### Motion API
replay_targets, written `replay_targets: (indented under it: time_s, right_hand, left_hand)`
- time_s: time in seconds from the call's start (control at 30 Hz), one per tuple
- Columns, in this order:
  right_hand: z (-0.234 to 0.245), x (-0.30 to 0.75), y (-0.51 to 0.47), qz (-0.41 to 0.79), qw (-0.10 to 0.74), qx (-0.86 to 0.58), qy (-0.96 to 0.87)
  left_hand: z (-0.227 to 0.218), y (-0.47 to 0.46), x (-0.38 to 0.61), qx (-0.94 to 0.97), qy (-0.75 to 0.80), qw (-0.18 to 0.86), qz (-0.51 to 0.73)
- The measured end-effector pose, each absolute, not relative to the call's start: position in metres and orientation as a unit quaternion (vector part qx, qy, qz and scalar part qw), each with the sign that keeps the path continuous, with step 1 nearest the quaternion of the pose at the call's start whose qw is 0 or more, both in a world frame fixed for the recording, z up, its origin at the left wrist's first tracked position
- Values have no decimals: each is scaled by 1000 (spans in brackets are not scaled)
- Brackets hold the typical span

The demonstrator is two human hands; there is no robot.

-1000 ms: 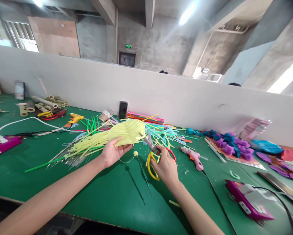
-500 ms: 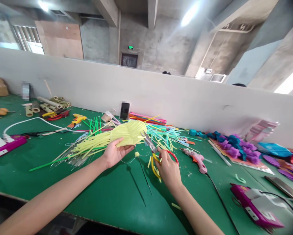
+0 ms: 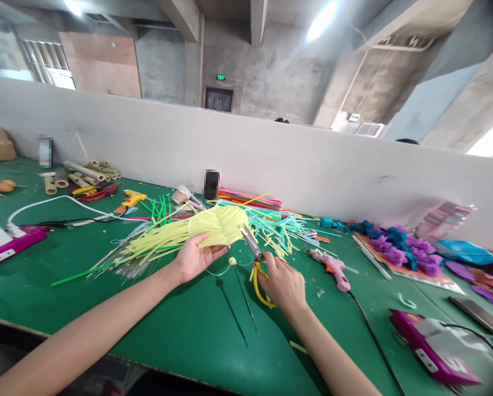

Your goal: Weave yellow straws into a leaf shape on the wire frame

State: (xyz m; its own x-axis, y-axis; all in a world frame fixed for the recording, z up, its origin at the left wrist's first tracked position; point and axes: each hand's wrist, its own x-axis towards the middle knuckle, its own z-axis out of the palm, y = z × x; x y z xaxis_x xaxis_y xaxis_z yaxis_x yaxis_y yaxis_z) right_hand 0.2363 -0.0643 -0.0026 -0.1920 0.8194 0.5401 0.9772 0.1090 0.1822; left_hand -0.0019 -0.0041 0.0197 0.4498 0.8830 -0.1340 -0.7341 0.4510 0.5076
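Note:
My left hand point(image 3: 199, 257) grips the lower edge of a pale yellow pipe-cleaner piece point(image 3: 217, 224), flat, rounded and ribbed. In my right hand point(image 3: 285, 280) are scissors point(image 3: 253, 245) with yellow and red handles, their blade tips against the right edge of the yellow piece. Below it hangs a small yellow ball point(image 3: 232, 261) on a thin dark stick, with a fine wire looping beside it. A bundle of loose yellow pipe cleaners point(image 3: 159, 239) spreads to the left of the piece; whether they are joined to it I cannot tell.
A pink glue gun point(image 3: 332, 269) lies right of my right hand, its cord running forward. Purple power strips point(image 3: 431, 346) stand at both sides. Behind are cut pipe cleaners point(image 3: 287, 228), a yellow glue gun point(image 3: 133, 198) and bamboo tubes point(image 3: 85, 173), before a white partition point(image 3: 147, 143).
The scissors' blades have come together at the edge of the yellow piece, and my right hand has closed further round the handles. My left hand keeps its hold.

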Motion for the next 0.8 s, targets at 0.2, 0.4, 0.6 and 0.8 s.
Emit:
replay_targets:
  time_s: [0.2, 0.4, 0.6, 0.8]
  right_hand:
    - [-8, 241, -63, -272, 152, -589, -745]
    - [-13, 243, -65, -247, 152, -584, -758]
    - [-8, 246, -59, -142, 210, -672, -696]
    - [-3, 257, -56, -34, 234, -692, -682]
  left_hand:
    - [21, -6, -2, 203, 187, 833, 480]
    - [17, -3, -3, 207, 187, 836, 472]
    - [21, -3, -4, 210, 219, 817, 490]
    - [19, 1, -7, 230, 231, 802, 500]
